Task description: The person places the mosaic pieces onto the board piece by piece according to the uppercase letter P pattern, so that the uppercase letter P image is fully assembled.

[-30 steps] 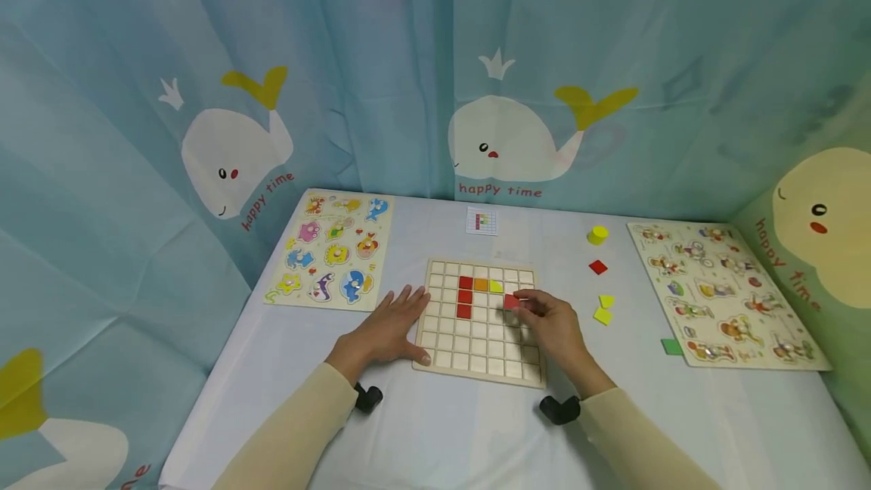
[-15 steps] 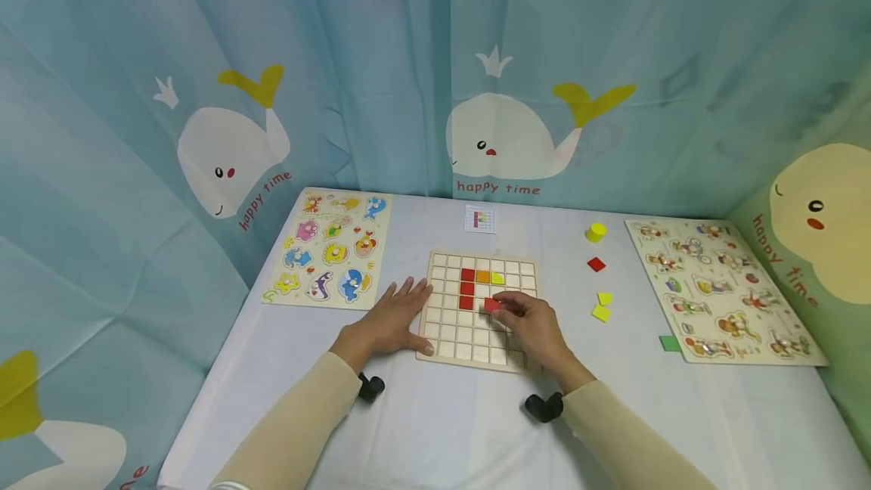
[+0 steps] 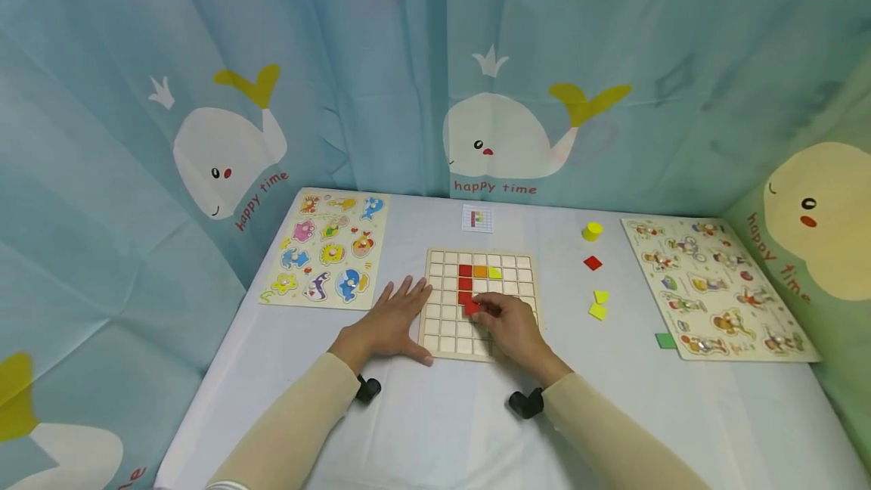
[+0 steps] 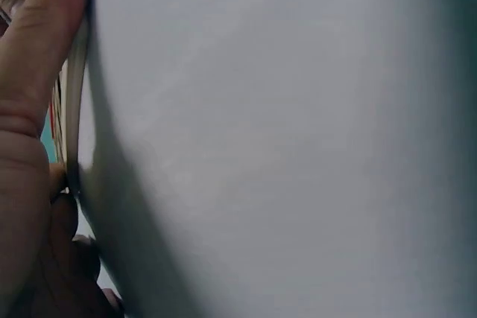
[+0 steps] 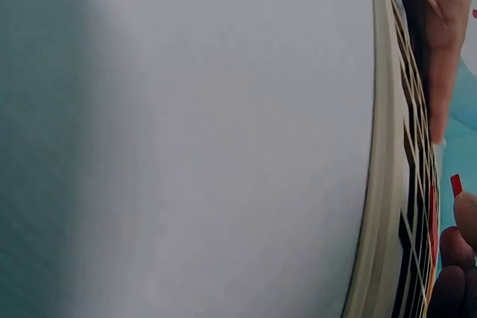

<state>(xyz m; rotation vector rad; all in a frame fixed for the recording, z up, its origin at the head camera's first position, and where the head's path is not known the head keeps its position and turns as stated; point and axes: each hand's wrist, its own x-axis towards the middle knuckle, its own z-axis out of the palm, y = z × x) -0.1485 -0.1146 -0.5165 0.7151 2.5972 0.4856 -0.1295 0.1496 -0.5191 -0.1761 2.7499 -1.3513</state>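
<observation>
A wooden grid board (image 3: 447, 345) lies on the white table. Set in it are a column of red square tiles (image 3: 465, 284), an orange tile (image 3: 480, 272) and a yellow tile with one rounded corner (image 3: 495, 273). My right hand (image 3: 510, 325) pinches another red square tile (image 3: 471, 309) between thumb and fingers, at the lower end of the red column. In the right wrist view this held red tile (image 5: 456, 184) shows edge-on above the grid. Fingers spread, my left hand (image 3: 386, 325) rests along the board's left edge; its thumb (image 4: 33, 57) lies at the near corner.
Behind the board lies a small pattern card (image 3: 477, 218). To the right are a yellow cylinder (image 3: 592, 231), a red tile (image 3: 593, 263), two yellow pieces (image 3: 597, 311) and a green tile (image 3: 665, 340). Picture puzzle boards flank them, one left (image 3: 320, 248), one right (image 3: 721, 293).
My right hand has carried the red tile leftward across the board to the foot of the red column. The board has turned and shifted slightly away; the left hand stays at its edge.
</observation>
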